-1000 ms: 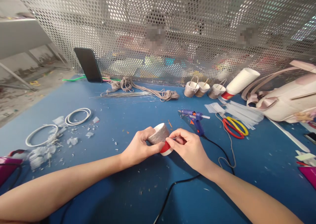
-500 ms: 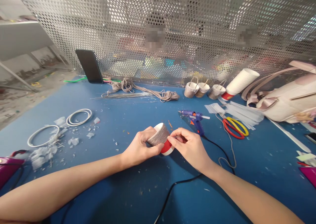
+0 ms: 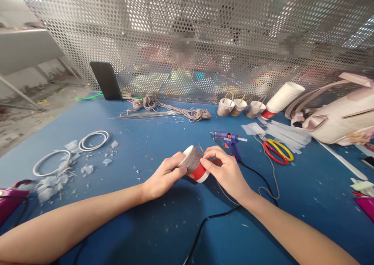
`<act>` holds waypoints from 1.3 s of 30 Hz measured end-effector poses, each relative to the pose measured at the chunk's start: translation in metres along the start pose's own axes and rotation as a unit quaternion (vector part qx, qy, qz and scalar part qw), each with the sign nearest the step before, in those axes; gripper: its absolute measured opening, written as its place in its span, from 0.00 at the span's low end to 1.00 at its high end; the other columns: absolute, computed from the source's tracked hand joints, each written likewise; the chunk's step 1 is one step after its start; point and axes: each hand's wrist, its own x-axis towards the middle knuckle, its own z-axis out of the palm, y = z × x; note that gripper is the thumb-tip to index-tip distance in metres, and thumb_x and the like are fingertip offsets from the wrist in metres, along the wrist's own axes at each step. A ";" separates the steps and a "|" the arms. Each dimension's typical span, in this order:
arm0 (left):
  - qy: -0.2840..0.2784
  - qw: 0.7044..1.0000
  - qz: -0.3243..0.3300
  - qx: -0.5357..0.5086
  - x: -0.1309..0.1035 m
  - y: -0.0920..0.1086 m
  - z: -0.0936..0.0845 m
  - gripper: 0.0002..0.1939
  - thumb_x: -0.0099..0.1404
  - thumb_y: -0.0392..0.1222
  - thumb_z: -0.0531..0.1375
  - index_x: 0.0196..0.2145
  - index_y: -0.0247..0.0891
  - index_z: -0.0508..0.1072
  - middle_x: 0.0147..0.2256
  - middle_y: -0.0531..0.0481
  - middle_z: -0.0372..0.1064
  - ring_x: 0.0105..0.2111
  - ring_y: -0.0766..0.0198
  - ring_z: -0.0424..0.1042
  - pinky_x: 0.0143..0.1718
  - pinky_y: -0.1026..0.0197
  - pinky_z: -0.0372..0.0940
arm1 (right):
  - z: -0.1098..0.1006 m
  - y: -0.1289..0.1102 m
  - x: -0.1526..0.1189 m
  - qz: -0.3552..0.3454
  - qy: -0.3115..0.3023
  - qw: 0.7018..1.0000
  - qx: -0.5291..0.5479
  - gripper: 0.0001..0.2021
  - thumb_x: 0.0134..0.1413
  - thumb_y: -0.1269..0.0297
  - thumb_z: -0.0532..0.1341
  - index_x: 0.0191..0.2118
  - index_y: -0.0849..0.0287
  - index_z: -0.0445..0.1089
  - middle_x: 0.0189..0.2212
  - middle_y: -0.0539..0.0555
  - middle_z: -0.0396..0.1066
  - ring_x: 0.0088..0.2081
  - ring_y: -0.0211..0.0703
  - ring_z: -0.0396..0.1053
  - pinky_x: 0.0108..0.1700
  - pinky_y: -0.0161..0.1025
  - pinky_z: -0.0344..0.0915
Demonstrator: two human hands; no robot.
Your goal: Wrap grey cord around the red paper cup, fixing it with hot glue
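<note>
A red and white paper cup (image 3: 200, 173) lies tilted between my hands, its upper part wrapped in grey-brown cord and its mouth facing up and left. My left hand (image 3: 165, 177) grips the wrapped part near the rim, thumb in front. At the cup's right side my right hand (image 3: 226, 171) pinches the thin cord (image 3: 226, 194) against the edge of the wrapping, and the cord trails below that palm. Behind my right hand lies a blue glue gun (image 3: 230, 140) with a clear glue stick in its back.
Red and yellow scissors (image 3: 276, 152), white strips (image 3: 289, 136), stacked cups (image 3: 284, 97) and a pink bag (image 3: 344, 115) are right. Wrapped cups (image 3: 225, 107), cord bundles (image 3: 200, 114) and a phone (image 3: 105, 81) stand or lie behind. White rings (image 3: 93, 141) and scraps lie left. A black cable (image 3: 201, 228) crosses the front.
The cup has turned in my hands, so a yellow mark on its red band now shows. My left thumb has shifted up and left off the red band. Cord now shows below my right hand.
</note>
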 end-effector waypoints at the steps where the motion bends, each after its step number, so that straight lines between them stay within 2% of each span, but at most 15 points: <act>1: -0.002 1.000 -0.006 -0.007 0.000 0.000 0.000 0.12 0.61 0.41 0.49 0.29 0.35 0.69 0.31 0.50 0.62 0.33 0.62 0.63 0.38 0.61 0.61 | 0.000 0.002 0.001 0.011 -0.005 1.000 0.020 0.05 0.51 0.63 0.61 0.27 0.57 0.68 0.37 0.53 0.68 0.39 0.41 0.67 0.37 0.35 0.66; 4: -0.004 0.999 -0.026 -0.021 0.000 0.000 0.000 0.11 0.60 0.41 0.48 0.32 0.35 0.69 0.33 0.49 0.64 0.34 0.62 0.64 0.39 0.61 0.62 | -0.001 0.005 0.002 0.038 -0.024 0.997 0.060 0.05 0.51 0.63 0.61 0.28 0.57 0.67 0.39 0.53 0.70 0.41 0.42 0.69 0.40 0.37 0.67; 6: 0.004 0.999 -0.036 -0.017 0.002 0.001 0.000 0.11 0.60 0.40 0.49 0.34 0.36 0.69 0.35 0.48 0.66 0.36 0.61 0.65 0.42 0.60 0.62 | -0.001 0.007 0.003 0.030 -0.023 0.998 0.055 0.05 0.51 0.63 0.61 0.28 0.57 0.68 0.38 0.53 0.71 0.40 0.42 0.70 0.41 0.38 0.68; 10: 0.038 0.998 -0.037 0.035 0.006 0.003 -0.001 0.11 0.60 0.40 0.51 0.33 0.37 0.72 0.39 0.47 0.69 0.42 0.58 0.66 0.46 0.59 0.61 | -0.002 0.007 0.002 -0.036 0.013 0.999 -0.002 0.03 0.52 0.66 0.61 0.28 0.57 0.68 0.39 0.54 0.70 0.40 0.41 0.69 0.39 0.37 0.69; 13: 0.064 0.995 -0.071 0.042 0.007 0.006 0.001 0.12 0.60 0.39 0.52 0.39 0.37 0.72 0.36 0.48 0.71 0.37 0.60 0.68 0.41 0.60 0.63 | -0.002 0.007 0.001 -0.103 0.046 0.992 -0.060 0.04 0.52 0.70 0.60 0.28 0.57 0.68 0.38 0.54 0.69 0.39 0.41 0.69 0.40 0.38 0.69; 16: 0.056 0.994 -0.089 0.000 0.006 0.009 0.004 0.16 0.58 0.35 0.51 0.43 0.36 0.70 0.32 0.51 0.72 0.31 0.64 0.70 0.36 0.62 0.65 | 0.001 0.007 -0.001 -0.158 0.062 0.980 -0.107 0.04 0.53 0.72 0.60 0.29 0.56 0.68 0.37 0.54 0.69 0.39 0.41 0.70 0.41 0.40 0.68; 21: 0.063 0.996 -0.064 0.002 0.004 0.009 0.011 0.13 0.55 0.35 0.55 0.39 0.36 0.70 0.32 0.52 0.72 0.31 0.65 0.69 0.35 0.64 0.65 | 0.005 0.008 -0.002 -0.174 0.059 0.975 -0.128 0.04 0.53 0.72 0.60 0.30 0.57 0.68 0.36 0.54 0.69 0.37 0.41 0.70 0.40 0.40 0.68; 29: 0.115 0.988 -0.091 0.050 0.004 0.005 0.015 0.05 0.54 0.40 0.58 0.29 0.36 0.66 0.24 0.56 0.65 0.26 0.67 0.65 0.29 0.66 0.61 | 0.005 0.005 -0.005 -0.189 0.040 0.972 -0.134 0.04 0.54 0.72 0.60 0.31 0.57 0.69 0.35 0.54 0.68 0.38 0.41 0.69 0.42 0.41 0.67; 39: 0.134 0.986 -0.058 0.076 0.003 -0.002 0.015 0.06 0.55 0.40 0.57 0.30 0.36 0.67 0.26 0.54 0.64 0.28 0.67 0.62 0.31 0.64 0.60 | 0.006 0.002 -0.007 -0.210 0.046 0.966 -0.143 0.05 0.55 0.69 0.60 0.29 0.56 0.67 0.31 0.52 0.67 0.35 0.41 0.68 0.39 0.42 0.67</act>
